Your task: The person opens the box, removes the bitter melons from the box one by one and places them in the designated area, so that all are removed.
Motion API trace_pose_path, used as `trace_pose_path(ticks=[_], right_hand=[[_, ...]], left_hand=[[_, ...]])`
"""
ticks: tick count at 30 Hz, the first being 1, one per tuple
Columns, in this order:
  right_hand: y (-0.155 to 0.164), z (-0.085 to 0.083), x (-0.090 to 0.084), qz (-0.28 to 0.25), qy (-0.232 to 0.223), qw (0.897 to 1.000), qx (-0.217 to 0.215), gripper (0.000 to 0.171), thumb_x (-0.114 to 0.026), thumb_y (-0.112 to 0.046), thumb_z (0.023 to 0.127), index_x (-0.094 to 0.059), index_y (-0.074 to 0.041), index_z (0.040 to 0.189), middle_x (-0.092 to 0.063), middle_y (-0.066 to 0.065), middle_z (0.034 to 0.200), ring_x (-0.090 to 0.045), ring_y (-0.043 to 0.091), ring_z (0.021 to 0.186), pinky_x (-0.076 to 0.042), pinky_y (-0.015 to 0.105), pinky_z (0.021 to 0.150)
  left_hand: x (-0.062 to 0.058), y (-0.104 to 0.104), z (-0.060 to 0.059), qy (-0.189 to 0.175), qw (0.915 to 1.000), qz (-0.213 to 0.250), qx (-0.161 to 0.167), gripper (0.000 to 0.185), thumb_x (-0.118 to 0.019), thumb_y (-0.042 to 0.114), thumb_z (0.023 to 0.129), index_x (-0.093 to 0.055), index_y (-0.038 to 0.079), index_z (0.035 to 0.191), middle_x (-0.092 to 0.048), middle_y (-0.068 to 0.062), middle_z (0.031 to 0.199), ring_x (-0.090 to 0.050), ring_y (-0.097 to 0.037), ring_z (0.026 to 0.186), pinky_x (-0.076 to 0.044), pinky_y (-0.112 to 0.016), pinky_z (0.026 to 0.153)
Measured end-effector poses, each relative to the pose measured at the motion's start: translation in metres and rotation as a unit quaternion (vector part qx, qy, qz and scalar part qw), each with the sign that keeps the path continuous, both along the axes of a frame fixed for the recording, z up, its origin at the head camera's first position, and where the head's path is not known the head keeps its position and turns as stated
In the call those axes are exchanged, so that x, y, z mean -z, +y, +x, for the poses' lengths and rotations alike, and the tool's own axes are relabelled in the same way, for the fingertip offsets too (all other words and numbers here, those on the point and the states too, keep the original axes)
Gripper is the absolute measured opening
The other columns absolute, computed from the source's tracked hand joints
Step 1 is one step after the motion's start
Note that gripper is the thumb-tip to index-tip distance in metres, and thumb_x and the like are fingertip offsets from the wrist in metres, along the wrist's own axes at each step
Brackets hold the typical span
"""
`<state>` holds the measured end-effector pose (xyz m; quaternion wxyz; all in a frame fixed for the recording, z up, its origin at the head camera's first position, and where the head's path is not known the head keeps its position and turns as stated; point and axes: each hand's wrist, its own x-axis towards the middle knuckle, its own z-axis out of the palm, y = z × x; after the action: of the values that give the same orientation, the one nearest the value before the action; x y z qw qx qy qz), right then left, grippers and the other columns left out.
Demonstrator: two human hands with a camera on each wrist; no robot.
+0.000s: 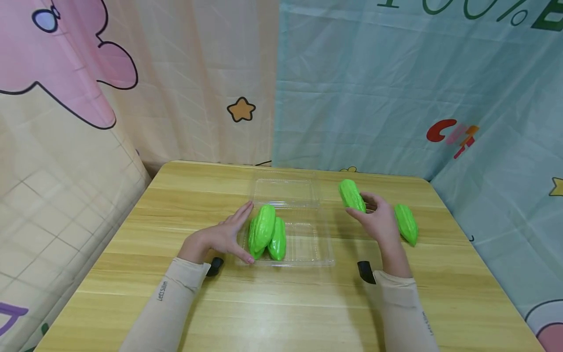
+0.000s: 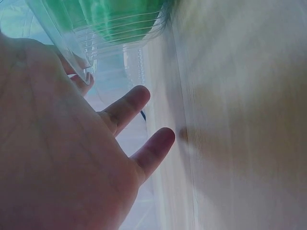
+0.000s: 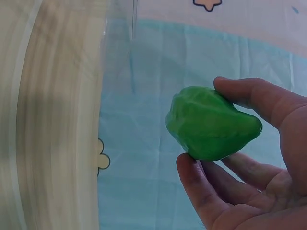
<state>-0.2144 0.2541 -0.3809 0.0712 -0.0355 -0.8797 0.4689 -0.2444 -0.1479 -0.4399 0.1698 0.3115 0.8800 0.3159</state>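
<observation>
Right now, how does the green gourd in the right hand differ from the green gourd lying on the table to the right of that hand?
The held gourd is gripped by the right hand and raised off the wooden table; the loose gourd lies on the table with no hand on it. The held gourd is on the side of the hand nearer the clear tray; the loose gourd is on the side away from it. Both are bright green, ridged and spindle-shaped.

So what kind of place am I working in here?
Probably a staged recording booth, not a kitchen: printed cartoon curtains close in a small wooden table holding only toy green gourds and a clear plastic clamshell tray.
</observation>
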Motion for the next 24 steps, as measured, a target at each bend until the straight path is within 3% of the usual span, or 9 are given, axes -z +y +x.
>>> trace_pose_path(ticks=[9,24], right_hand=[[0.018,-0.004,0.005,-0.009,-0.019,1.0,0.011,0.074,-0.076,-0.025,0.092,-0.041,0.002,0.15,-0.046,0.026,0.148,-0.046,0.042,0.132,-0.045,0.053,0.101],[0.054,-0.006,0.02,0.052,-0.052,0.996,0.058,0.071,-0.078,-0.029,0.09,-0.048,0.005,0.144,-0.053,0.028,0.139,-0.052,0.043,0.125,-0.048,0.05,0.095]], left_hand=[[0.002,0.0,-0.001,0.001,1.0,-0.005,-0.003,0.148,-0.092,0.052,0.065,0.014,0.011,0.16,0.017,-0.01,0.167,0.005,-0.041,0.15,-0.006,-0.07,0.113],[-0.001,0.0,0.0,-0.005,1.0,0.001,-0.002,0.148,-0.092,0.051,0.066,0.015,0.012,0.16,0.018,-0.011,0.166,0.006,-0.044,0.149,-0.005,-0.072,0.112]])
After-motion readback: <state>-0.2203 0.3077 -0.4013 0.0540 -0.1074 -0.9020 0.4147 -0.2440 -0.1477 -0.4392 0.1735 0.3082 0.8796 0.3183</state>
